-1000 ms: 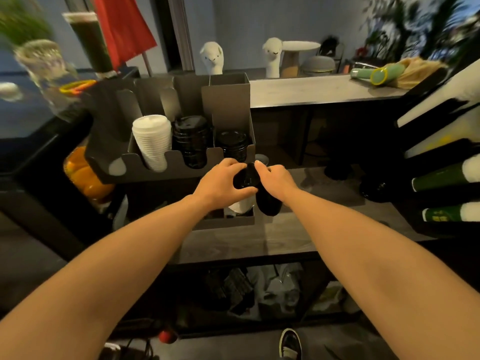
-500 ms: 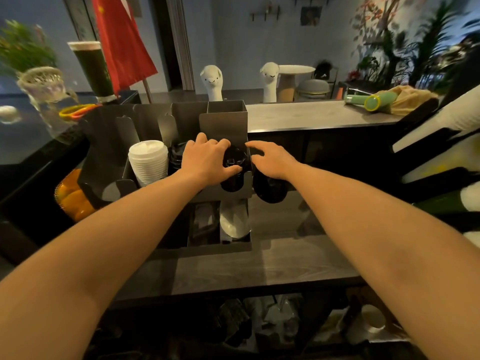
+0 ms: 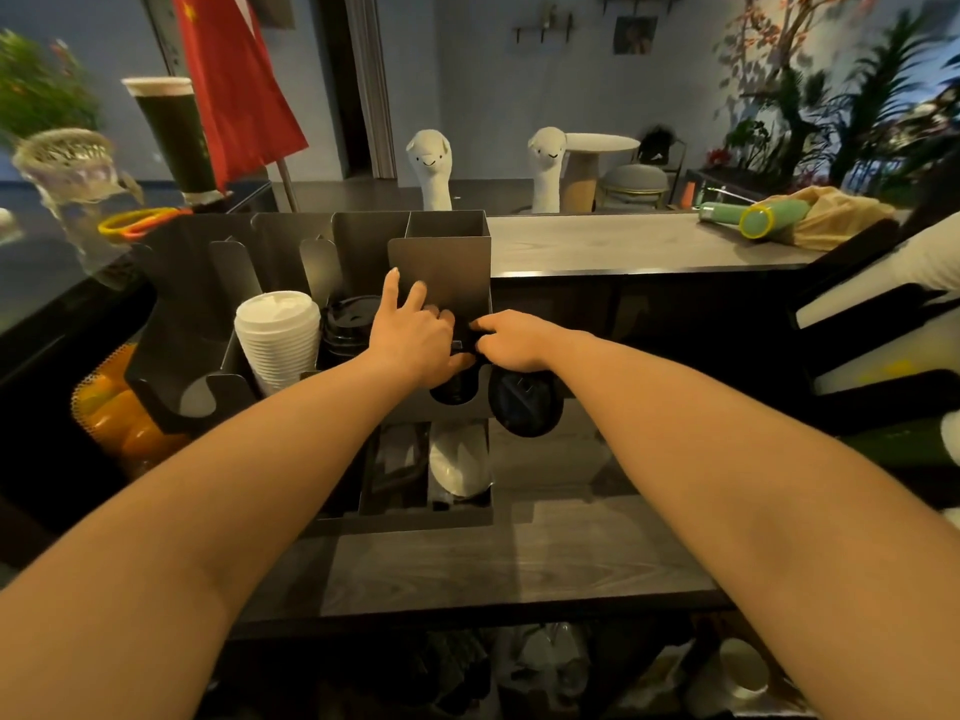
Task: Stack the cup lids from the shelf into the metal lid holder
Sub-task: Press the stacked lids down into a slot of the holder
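Observation:
The grey metal lid holder (image 3: 441,262) stands on the dark wooden shelf (image 3: 519,558). It carries a stack of white lids (image 3: 275,335) and a stack of black lids (image 3: 347,324) in its middle slots. My left hand (image 3: 415,340) is at the rightmost slot, thumb and curled fingers on a small batch of black lids (image 3: 454,389) there, two fingers pointing up. My right hand (image 3: 511,340) meets it from the right and pinches the same batch. A further stack of black lids (image 3: 524,407) hangs under my right hand, just outside the holder's right wall.
A lower tray under the holder contains a white lid (image 3: 457,465). Oranges in a net (image 3: 119,413) lie left of the holder. A counter (image 3: 597,241) behind has a green bottle (image 3: 748,215); bottles lie in a rack on the right (image 3: 883,324).
Both hands rose from shelf level, where they held black lids together, up to the holder's rightmost slot. The black stack under my right hand came up with it.

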Action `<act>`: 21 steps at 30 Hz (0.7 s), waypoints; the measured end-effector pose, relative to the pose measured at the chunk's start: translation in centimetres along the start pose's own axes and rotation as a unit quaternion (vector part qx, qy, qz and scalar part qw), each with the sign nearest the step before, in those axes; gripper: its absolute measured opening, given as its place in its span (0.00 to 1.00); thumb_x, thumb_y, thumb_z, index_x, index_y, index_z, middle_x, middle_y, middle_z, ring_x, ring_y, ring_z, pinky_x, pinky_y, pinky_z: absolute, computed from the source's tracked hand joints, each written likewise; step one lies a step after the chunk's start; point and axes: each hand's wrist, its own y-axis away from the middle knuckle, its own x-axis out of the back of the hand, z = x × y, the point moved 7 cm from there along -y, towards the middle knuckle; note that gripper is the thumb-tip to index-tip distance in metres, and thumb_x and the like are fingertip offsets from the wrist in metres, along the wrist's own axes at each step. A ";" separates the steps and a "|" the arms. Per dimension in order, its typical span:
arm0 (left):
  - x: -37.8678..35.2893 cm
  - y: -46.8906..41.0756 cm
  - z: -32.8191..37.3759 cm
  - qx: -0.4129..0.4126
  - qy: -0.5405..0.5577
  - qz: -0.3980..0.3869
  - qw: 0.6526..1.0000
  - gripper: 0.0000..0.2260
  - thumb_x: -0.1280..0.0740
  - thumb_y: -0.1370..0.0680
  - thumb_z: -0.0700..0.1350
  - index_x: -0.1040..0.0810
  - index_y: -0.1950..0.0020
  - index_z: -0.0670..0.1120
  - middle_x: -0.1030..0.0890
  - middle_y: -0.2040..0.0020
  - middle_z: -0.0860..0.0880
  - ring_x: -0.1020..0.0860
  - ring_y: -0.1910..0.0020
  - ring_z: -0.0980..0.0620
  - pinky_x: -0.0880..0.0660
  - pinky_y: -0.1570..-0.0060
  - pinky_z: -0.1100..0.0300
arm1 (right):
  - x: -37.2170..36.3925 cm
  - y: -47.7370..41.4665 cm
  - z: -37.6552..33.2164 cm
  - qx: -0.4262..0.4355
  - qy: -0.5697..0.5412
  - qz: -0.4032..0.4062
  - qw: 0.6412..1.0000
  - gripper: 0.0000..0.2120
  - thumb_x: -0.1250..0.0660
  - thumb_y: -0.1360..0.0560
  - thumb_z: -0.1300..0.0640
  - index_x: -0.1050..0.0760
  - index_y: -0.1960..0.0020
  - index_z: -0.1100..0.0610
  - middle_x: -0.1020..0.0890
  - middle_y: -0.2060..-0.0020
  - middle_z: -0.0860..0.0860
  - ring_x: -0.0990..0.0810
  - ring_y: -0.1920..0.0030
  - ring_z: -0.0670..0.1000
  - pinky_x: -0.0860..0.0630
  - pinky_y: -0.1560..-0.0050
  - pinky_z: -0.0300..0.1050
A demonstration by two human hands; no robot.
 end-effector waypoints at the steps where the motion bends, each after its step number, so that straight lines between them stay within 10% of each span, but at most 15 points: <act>1: -0.4 0.0 0.1 0.001 -0.003 -0.016 1.000 0.31 0.51 0.20 0.68 0.26 0.32 0.48 0.23 0.32 0.48 0.45 0.22 0.42 0.63 0.26 0.35 | -0.2 -0.2 -0.1 -0.001 0.004 -0.006 1.000 0.20 0.42 0.19 0.57 0.29 0.28 0.56 0.24 0.34 0.57 0.25 0.36 0.56 0.29 0.34 0.51; 16: 0.4 1.5 0.3 -0.043 0.039 0.120 0.991 0.26 0.47 0.20 0.65 0.23 0.33 0.49 0.22 0.34 0.47 0.33 0.27 0.45 0.50 0.24 0.40 | 0.3 0.8 0.1 0.008 -0.045 0.074 0.996 0.22 0.42 0.19 0.59 0.33 0.25 0.52 0.27 0.30 0.54 0.28 0.32 0.56 0.30 0.35 0.49; 21: 2.4 3.8 0.6 -0.069 0.148 0.219 0.962 0.22 0.45 0.19 0.61 0.22 0.37 0.48 0.19 0.39 0.47 0.26 0.34 0.46 0.40 0.27 0.45 | 1.6 2.8 0.9 -0.014 -0.195 0.210 0.958 0.10 0.42 0.19 0.57 0.25 0.41 0.53 0.22 0.49 0.49 0.24 0.47 0.50 0.28 0.50 0.44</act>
